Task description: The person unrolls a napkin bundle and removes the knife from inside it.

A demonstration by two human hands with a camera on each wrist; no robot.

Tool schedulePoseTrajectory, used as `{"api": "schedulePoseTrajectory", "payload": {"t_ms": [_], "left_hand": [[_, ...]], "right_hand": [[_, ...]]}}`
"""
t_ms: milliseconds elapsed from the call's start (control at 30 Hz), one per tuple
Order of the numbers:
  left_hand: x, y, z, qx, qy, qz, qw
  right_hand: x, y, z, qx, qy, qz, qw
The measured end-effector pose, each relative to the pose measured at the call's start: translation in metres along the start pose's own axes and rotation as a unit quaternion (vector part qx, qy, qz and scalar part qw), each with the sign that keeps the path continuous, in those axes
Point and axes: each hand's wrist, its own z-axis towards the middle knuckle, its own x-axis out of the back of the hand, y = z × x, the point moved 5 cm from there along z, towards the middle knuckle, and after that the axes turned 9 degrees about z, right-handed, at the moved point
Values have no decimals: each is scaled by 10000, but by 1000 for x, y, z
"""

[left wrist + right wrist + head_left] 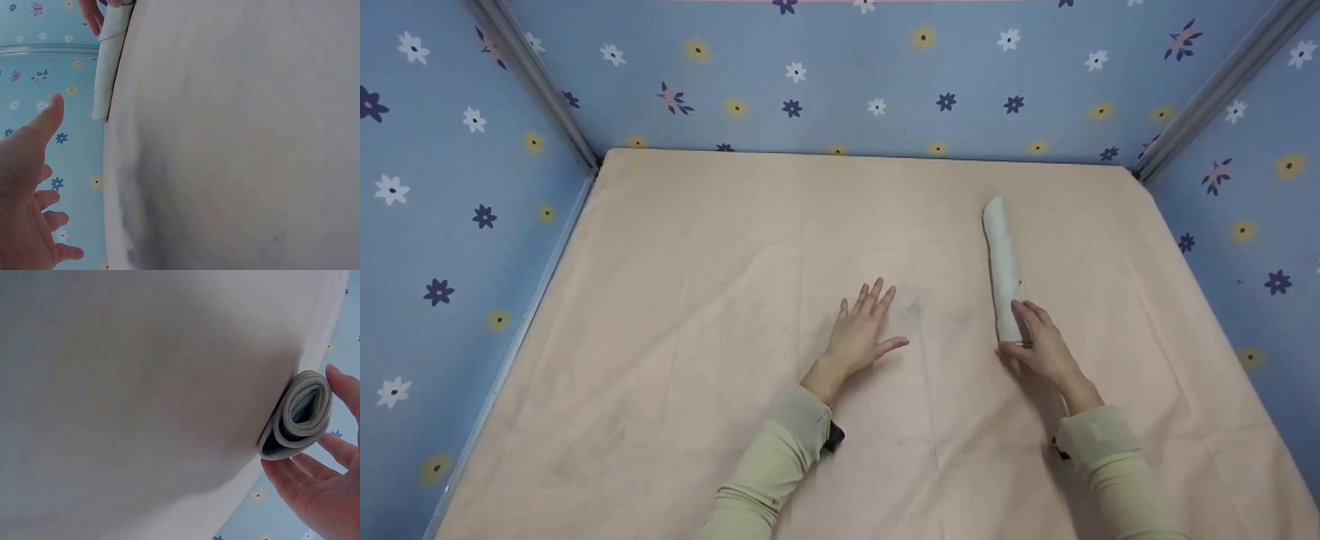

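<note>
My right hand [1041, 351] grips the near end of a pale, smooth cloth roll [1003, 262] on the creased sheet [720, 315], its long axis pointing away toward the flowered wall [855, 75]. My left hand [861, 334] lies left of it, fingers spread. Only the right wrist view shows the oval, spiralled end [293, 423].

The rolled cloth [1002, 259] is a plain pale mint that reads greyer in the right wrist view, while the tablecloth [697, 337] is peach-beige with faint greyish smudges [914, 307]. Light blue wall panels [840, 75] carry a scattered floral print of white, yellow and navy blossoms [796, 72] with pink-and-navy sprigs [1183, 40]; the corner posts [540, 82] are silver-grey and the sleeves [769, 469] pale sage green.
</note>
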Motion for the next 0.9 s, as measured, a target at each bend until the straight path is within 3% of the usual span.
{"api": "schedulePoseTrajectory", "payload": {"t_ms": [400, 900], "left_hand": [[-6, 11, 12, -177, -226, 205, 9994], [-14, 26, 26, -160, -432, 322, 9984]], "right_hand": [[-1, -1, 1, -29, 34, -113, 9999], [3, 1, 3, 174, 156, 211, 9995]]}}
